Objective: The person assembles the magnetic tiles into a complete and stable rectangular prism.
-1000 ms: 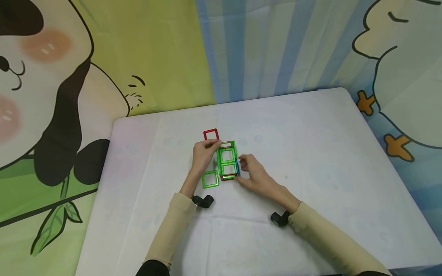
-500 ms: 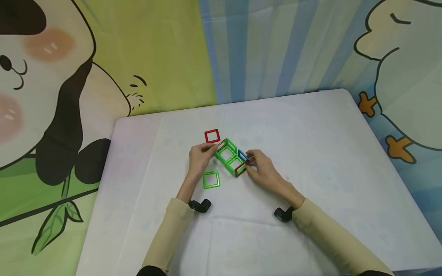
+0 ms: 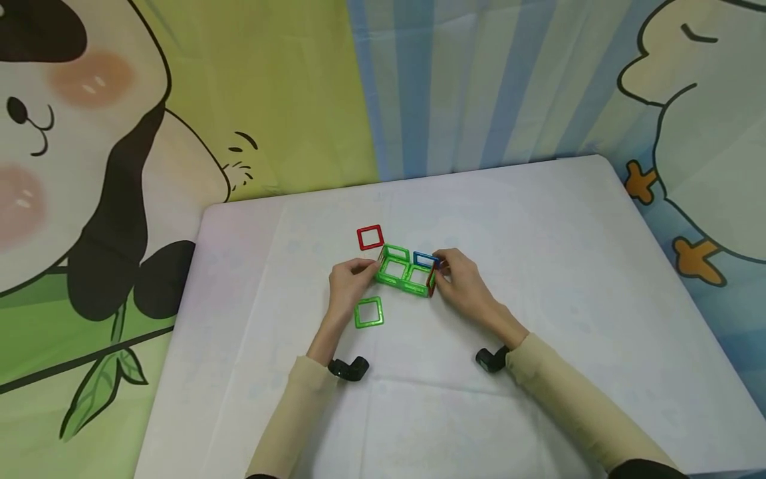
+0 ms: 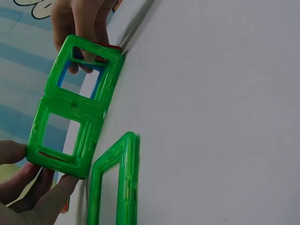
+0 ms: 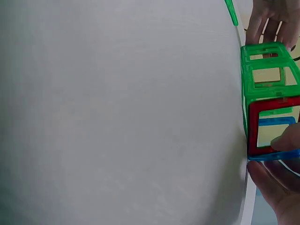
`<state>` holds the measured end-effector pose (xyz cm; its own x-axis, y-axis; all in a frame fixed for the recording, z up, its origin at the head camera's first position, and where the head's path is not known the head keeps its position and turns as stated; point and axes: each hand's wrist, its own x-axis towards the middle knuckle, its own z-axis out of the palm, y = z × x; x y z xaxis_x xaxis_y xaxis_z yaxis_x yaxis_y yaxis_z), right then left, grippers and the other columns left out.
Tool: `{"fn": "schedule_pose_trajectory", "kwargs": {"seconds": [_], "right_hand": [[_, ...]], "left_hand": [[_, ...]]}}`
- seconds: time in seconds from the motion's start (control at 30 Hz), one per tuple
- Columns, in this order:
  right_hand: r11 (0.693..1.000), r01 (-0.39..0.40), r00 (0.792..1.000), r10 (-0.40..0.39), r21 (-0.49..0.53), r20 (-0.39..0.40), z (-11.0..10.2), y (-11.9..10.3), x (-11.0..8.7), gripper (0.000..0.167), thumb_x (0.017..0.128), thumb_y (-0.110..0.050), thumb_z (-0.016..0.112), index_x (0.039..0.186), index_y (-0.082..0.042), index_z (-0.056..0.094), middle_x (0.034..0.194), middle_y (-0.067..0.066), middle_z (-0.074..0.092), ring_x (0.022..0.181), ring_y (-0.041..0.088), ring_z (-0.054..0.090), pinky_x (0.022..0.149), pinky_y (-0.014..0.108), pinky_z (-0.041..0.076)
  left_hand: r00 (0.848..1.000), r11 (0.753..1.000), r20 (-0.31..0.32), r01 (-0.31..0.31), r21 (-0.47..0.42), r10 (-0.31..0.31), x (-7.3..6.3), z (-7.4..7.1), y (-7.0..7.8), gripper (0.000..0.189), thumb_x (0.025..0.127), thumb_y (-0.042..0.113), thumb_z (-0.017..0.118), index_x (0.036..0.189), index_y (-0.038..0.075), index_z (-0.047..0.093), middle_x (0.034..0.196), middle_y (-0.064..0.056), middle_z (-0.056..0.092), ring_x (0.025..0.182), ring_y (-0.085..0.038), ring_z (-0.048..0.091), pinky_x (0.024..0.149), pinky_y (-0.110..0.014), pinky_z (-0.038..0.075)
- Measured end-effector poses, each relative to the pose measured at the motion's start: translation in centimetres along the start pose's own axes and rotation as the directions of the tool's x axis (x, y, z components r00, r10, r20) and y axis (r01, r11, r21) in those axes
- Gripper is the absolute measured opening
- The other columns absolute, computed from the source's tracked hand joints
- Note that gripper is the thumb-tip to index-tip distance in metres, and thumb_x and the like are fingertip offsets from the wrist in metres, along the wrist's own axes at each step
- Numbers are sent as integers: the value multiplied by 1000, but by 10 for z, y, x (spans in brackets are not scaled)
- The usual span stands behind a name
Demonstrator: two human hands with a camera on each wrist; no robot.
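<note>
A small box-like structure of magnetic tiles point(image 3: 405, 280), mostly green, lies at the middle of the table. My left hand point(image 3: 350, 285) grips its left end, thumb and fingers around the corner of the green frame, as the left wrist view shows. At the other end, my right hand point(image 3: 467, 287) holds the structure by its red end tile point(image 5: 253, 126), one fingertip reaching into that tile's window. A blue magnetic tile point(image 3: 425, 260) stands along the far right side, against the right fingers. The structure's top is uncovered, showing two green squares inside.
A loose red magnetic tile point(image 3: 370, 237) lies flat behind the left end. Nearer me is a loose green magnetic tile point(image 3: 368, 313). The white tabletop point(image 3: 538, 266) meets a cartoon-printed curtain point(image 3: 287, 93) at the back.
The structure has turned counterclockwise, from pointing away from me to lying nearly crosswise. The right hand has moved farther back with its end, and the blue tile has swung to the far side.
</note>
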<state>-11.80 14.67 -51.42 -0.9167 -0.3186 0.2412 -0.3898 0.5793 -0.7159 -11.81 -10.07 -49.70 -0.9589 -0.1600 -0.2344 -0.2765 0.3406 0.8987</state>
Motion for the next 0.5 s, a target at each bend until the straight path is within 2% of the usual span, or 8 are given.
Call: {"fn": "schedule_pose_trajectory", "kwargs": {"seconds": [0.13,0.27,0.5], "right_hand": [[1000,2,1000,-2,6,-10,0,2,6,35,94,8,63,128,10,57,118,24,65,103,33,69,84,38,60],[1000,2,1000,-2,-4,-17,2,5,12,32,94,9,63,126,9,58,118,24,65,104,35,70,85,39,60],[1000,-16,1000,15,-22,-27,4,9,26,33,94,10,61,127,9,60,118,25,68,107,36,69,91,44,58]], "left_hand": [[1000,999,-1,6,-34,-7,-4,2,0,25,93,27,76,106,5,79,103,-10,75,93,-18,67,73,-21,53],[1000,998,-12,4,-61,-5,-6,4,0,24,93,25,76,105,5,78,100,-11,75,88,-18,69,71,-21,54],[1000,992,-6,26,-126,-27,-7,5,0,24,94,21,77,108,2,77,101,-13,74,90,-26,75,80,-32,62]]}}
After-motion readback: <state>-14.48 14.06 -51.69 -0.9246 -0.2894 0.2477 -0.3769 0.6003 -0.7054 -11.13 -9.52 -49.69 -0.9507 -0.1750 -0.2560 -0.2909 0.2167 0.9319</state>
